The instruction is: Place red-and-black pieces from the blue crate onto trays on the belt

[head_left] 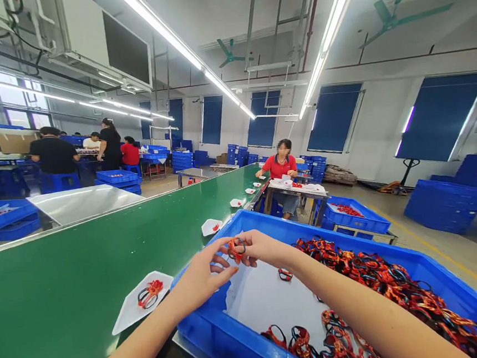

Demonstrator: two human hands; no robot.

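Observation:
My left hand (201, 277) and my right hand (261, 248) meet above the near left corner of a blue crate (219, 336). Together they pinch a small red-and-black looped band (235, 249) between their fingertips. The crate holds a heap of the same red-and-black bands (390, 288) along its right side, over a white liner (270, 304). One loose band (285, 274) lies on the liner just below my right wrist. To the left, a white tray (139, 307) on the green conveyor belt (64, 283) carries a band (149, 293).
More white trays (211, 226) with red pieces sit further along the belt. A person in a red shirt (282, 167) sits at a table at the far end. Other people (55, 153) work at the back left. Stacks of blue crates (445, 202) stand on the floor to the right.

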